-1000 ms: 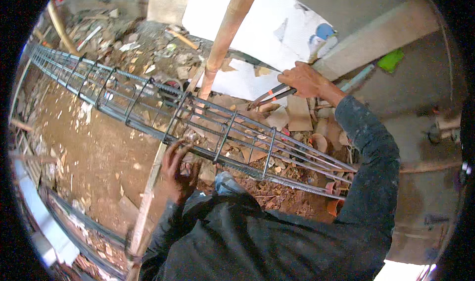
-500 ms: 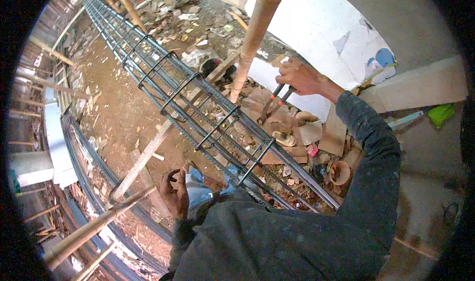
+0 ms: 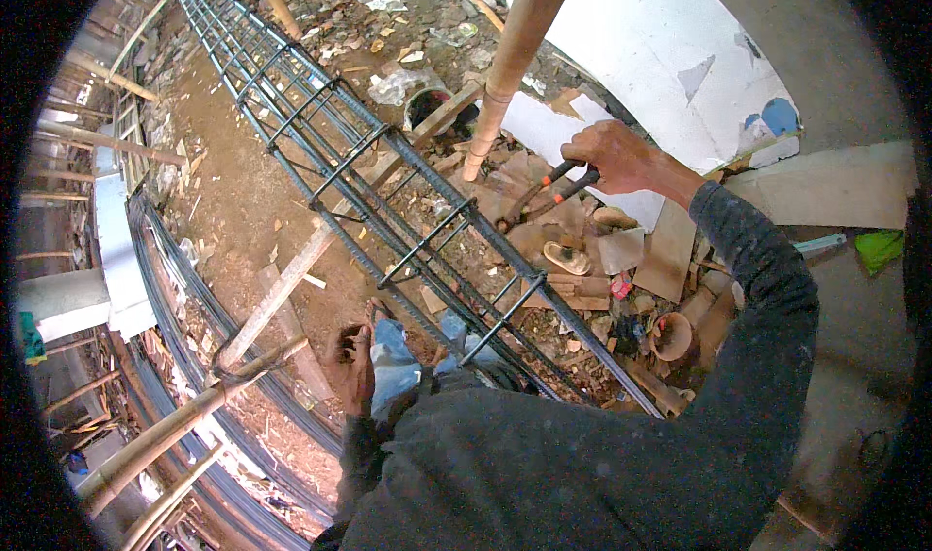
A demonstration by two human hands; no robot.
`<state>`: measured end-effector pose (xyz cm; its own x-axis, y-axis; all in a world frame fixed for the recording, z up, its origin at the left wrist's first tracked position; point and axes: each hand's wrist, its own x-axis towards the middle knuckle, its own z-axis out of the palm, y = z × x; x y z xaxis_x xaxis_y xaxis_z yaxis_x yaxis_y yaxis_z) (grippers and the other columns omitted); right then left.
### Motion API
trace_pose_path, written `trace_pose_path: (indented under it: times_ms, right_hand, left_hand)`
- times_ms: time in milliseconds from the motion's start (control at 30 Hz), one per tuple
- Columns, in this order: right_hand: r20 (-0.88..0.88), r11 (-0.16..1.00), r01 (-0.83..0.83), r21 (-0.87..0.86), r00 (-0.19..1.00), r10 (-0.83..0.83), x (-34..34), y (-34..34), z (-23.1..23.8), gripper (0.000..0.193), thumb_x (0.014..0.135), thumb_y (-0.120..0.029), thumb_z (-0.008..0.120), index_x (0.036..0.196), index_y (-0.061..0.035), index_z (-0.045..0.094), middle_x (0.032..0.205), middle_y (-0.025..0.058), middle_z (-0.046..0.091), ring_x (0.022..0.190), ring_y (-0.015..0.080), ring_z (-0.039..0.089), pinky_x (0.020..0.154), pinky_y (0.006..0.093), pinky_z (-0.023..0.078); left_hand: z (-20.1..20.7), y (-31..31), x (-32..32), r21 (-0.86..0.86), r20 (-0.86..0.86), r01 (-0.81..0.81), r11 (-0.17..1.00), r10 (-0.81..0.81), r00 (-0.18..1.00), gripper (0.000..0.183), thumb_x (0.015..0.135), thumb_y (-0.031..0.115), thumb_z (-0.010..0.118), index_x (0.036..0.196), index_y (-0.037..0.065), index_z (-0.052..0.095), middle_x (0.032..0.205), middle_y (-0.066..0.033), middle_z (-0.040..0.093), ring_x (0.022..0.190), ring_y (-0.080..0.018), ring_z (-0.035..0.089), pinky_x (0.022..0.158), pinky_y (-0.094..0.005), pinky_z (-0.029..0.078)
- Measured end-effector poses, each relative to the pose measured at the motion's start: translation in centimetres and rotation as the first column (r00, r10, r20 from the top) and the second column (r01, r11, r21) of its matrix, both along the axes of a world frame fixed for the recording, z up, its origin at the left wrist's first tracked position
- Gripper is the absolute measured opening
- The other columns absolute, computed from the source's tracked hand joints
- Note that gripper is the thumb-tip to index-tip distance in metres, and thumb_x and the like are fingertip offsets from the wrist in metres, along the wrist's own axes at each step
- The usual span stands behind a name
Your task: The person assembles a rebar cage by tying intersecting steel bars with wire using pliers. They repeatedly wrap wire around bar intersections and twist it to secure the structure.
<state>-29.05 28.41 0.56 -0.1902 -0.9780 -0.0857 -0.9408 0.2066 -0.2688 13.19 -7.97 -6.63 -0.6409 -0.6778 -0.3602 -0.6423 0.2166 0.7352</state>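
Note:
A long reinforcing-steel cage (image 3: 427, 174) of ribbed bars and square stirrups runs from the far left down to my body. My right hand (image 3: 621, 158), out beyond the cage's right side, is closed around the handles of pincers (image 3: 508, 223). These have dark grips with orange bands, and the handles stand slightly apart. The head points down-left, close to the cage's right bars in the picture; whether it touches them I cannot tell. My left hand (image 3: 355, 367) is on the cage's left, fingers curled and thumb drawn in. What it holds, if anything, is hidden.
Wooden battens (image 3: 282, 299) cross under the cage, tied to a bamboo pole (image 3: 194, 417). An upright bamboo post (image 3: 515, 61) stands beside it. Bundled steel bars (image 3: 184, 299) lie left. Rubble, a dark bucket (image 3: 427, 111) and a pale board (image 3: 670, 46) are on the right.
My right hand and the pincers have shifted slightly right in the picture, and the handles look a little wider apart. My left hand's fingers have drawn closer together. The view has shifted a little.

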Motion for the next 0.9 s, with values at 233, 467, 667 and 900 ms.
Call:
trace_pose_path:
  times_ms: [233, 467, 667, 900]
  right_hand:
    - [0.052, 0.994, -0.101, -0.048, 0.993, 0.103, 1.1, -4.2, -0.3, 0.032, 0.067, -0.021, 0.085, 0.093, -0.0146, 0.068, 0.081, 0.0082, 0.065, 0.080, 0.0359, 0.069, 0.066, 0.0468, 0.054]
    - [0.303, 0.991, -0.079, 0.112, 0.952, 0.042, 2.6, -2.8, 1.2, 0.036, 0.071, -0.016, 0.084, 0.105, -0.0171, 0.072, 0.076, 0.0111, 0.067, 0.071, 0.0363, 0.069, 0.064, 0.0447, 0.054]
    - [0.230, 0.949, -0.035, 0.312, 0.972, -0.040, 2.6, -1.8, 2.0, 0.029, 0.066, -0.012, 0.080, 0.088, -0.0150, 0.061, 0.069, 0.0135, 0.059, 0.069, 0.0387, 0.067, 0.060, 0.0469, 0.050]
    - [0.030, 0.985, 0.057, 0.161, 0.998, -0.063, 1.3, -1.0, 1.9, 0.030, 0.069, -0.023, 0.085, 0.088, -0.0123, 0.064, 0.079, 0.0113, 0.067, 0.078, 0.0401, 0.070, 0.066, 0.0530, 0.052]
  left_hand:
    - [-1.5, 0.2, -0.5, 0.055, -0.079, 0.036, 0.998, -0.031, 0.996, 0.027, 0.103, 0.028, 0.076, 0.108, 0.001, 0.077, 0.094, -0.0062, 0.073, 0.087, -0.0152, 0.063, 0.078, -0.0316, 0.049]
    - [-2.5, -1.1, 0.0, 0.058, -0.046, -0.030, 0.998, 0.033, 0.998, 0.026, 0.103, 0.027, 0.075, 0.105, 0.002, 0.077, 0.091, -0.0060, 0.073, 0.082, -0.0152, 0.062, 0.075, -0.0321, 0.049]
    - [-3.6, -0.7, 0.0, 0.002, -0.102, 0.015, 1.000, -0.015, 0.995, 0.029, 0.102, 0.030, 0.076, 0.103, 0.001, 0.078, 0.084, -0.0053, 0.072, 0.077, -0.0149, 0.061, 0.070, -0.0325, 0.048]
    - [-5.7, -0.5, 0.9, 0.114, -0.042, -0.003, 0.993, 0.008, 0.999, 0.027, 0.100, 0.028, 0.079, 0.108, 0.002, 0.079, 0.093, -0.0077, 0.077, 0.083, -0.0189, 0.066, 0.076, -0.0346, 0.052]
